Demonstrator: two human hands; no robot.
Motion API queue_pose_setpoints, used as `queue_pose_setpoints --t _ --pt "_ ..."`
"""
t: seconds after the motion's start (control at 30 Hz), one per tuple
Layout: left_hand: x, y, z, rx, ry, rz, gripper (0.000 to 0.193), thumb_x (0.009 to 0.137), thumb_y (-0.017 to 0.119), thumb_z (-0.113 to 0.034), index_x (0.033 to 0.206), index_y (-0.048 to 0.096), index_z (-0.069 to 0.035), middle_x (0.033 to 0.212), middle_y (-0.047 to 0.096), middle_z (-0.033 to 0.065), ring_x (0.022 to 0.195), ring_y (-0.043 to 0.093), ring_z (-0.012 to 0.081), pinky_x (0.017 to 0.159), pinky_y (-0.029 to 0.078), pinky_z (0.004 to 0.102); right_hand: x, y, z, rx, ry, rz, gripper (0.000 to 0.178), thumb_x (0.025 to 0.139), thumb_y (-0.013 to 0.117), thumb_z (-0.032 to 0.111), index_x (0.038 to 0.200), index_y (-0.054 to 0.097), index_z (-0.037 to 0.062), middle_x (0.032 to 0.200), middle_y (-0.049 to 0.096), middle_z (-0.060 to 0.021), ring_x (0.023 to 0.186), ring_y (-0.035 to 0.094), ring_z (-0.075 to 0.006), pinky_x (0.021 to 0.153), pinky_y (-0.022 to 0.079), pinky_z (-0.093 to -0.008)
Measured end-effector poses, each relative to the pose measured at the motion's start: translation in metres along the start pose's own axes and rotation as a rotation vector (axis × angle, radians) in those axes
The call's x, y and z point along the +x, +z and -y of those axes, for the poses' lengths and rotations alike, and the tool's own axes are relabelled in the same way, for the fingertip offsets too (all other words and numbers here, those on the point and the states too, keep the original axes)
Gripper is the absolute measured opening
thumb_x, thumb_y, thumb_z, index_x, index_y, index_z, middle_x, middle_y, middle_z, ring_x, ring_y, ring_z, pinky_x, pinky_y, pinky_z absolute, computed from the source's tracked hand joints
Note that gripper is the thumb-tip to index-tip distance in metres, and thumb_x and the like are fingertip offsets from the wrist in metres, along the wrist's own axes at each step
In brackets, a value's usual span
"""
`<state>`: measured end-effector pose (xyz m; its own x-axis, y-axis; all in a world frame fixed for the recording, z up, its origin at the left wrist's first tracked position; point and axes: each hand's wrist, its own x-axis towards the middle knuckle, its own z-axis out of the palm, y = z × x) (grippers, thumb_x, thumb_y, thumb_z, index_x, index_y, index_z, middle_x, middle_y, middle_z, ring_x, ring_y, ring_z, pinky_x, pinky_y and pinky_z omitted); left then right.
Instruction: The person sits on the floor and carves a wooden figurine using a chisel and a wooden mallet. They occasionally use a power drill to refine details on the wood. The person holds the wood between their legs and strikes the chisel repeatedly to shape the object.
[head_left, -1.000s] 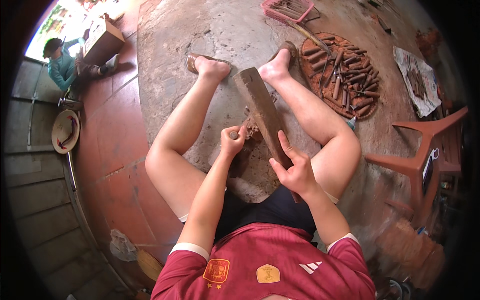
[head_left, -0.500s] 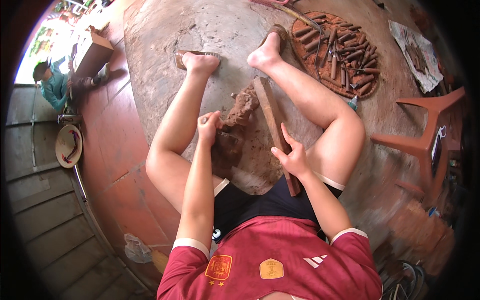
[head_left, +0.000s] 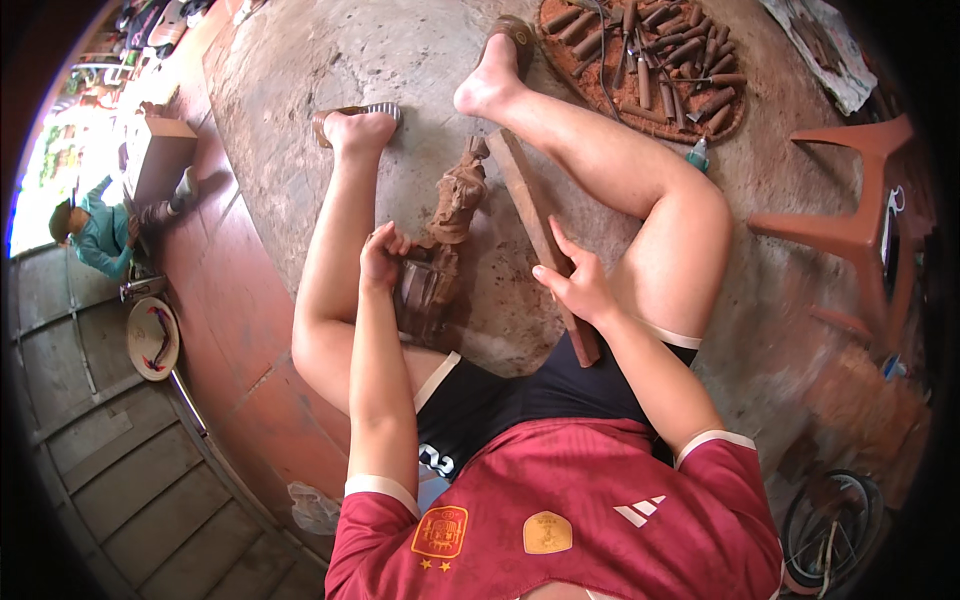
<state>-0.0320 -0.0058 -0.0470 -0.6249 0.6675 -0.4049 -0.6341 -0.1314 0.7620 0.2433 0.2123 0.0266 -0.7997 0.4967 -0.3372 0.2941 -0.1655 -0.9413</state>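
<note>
A brown carved wooden figure (head_left: 459, 203) stands or lies on the concrete between my legs, its blocky dark lower part (head_left: 424, 298) toward me. My left hand (head_left: 382, 257) is closed at its left side, fingers curled on a part that sticks out; what lies inside the grip is partly hidden. My right hand (head_left: 583, 287) holds a long squared wooden bar (head_left: 535, 215), thumb on one side and index finger stretched on the other. The bar slants from beside the figure's top down to my dark shorts, its near end against them.
A round tray with reddish sawdust (head_left: 607, 95) holds several wooden-handled chisels (head_left: 714, 103) beyond my right leg. A green bottle (head_left: 698, 155) stands below it. An orange-brown plastic chair (head_left: 840, 228) is at right, a wheel (head_left: 830, 525) lower right. Another person (head_left: 103, 235) sits far left, near a conical hat (head_left: 153, 338).
The figure, blurred before, now shows sharply and more upright, and my left hand has moved left with it. The view has shifted; my right hand keeps the bar at nearly the same slant.
</note>
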Motion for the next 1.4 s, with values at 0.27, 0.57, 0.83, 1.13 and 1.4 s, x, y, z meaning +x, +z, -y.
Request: queue_pose_setpoints --t 0.27,0.57,0.83,1.13,1.4 --pt "-0.001 -0.013 0.035 -0.277 -0.024 -0.141 0.043 0.095 0.053 -0.034 0.059 0.039 -0.014 0.056 0.041 0.0025 0.059 0.046 0.0205 0.077 0.045 0.041 0.004 0.003 0.003 0.006 0.008 0.019 0.075 0.081 0.069 0.011 0.146 0.033 0.0003 0.119 0.065 -0.0174 0.105 0.061 -0.0151 0.094 0.045 -0.0264" --pt "-0.009 -0.018 0.033 0.327 -0.268 -0.514 0.051 0.091 0.059 -0.048 0.082 0.063 0.002 0.078 0.065 0.0152 0.077 0.062 0.026 0.078 0.049 0.0392 0.004 0.004 0.001 -0.03 -0.01 0.025 0.075 0.081 0.069 0.011 0.147 0.034 0.0043 0.114 0.068 -0.0159 0.1 0.063 -0.014 0.091 0.047 -0.0268" --pt "-0.041 0.015 0.019 0.528 -0.198 -0.554 0.05 0.092 0.06 -0.043 0.097 0.061 0.007 0.092 0.063 0.0183 0.086 0.059 0.0245 0.082 0.047 0.0377 0.004 0.005 -0.003 -0.113 0.009 0.053 0.076 0.08 0.07 0.018 0.147 0.036 0.0111 0.109 0.069 -0.0195 0.098 0.065 -0.0176 0.091 0.047 -0.0285" --pt "-0.041 0.064 0.007 0.862 -0.156 -0.628 0.055 0.095 0.056 -0.034 0.116 0.053 0.017 0.109 0.062 0.0222 0.097 0.058 0.0258 0.083 0.048 0.0361 0.006 0.002 -0.011 -0.137 -0.089 0.032 0.077 0.079 0.07 0.014 0.146 0.035 0.0063 0.112 0.067 -0.0215 0.105 0.064 -0.0209 0.094 0.047 -0.0299" --pt "-0.035 0.005 0.043 0.895 0.019 -0.711 0.05 0.087 0.063 -0.043 0.089 0.067 0.007 0.081 0.069 0.0186 0.079 0.066 0.0223 0.074 0.049 0.0363 0.008 0.012 -0.007 -0.119 -0.069 0.086 0.077 0.078 0.07 0.011 0.146 0.034 0.0041 0.111 0.068 -0.0186 0.102 0.064 -0.0177 0.092 0.047 -0.0291"
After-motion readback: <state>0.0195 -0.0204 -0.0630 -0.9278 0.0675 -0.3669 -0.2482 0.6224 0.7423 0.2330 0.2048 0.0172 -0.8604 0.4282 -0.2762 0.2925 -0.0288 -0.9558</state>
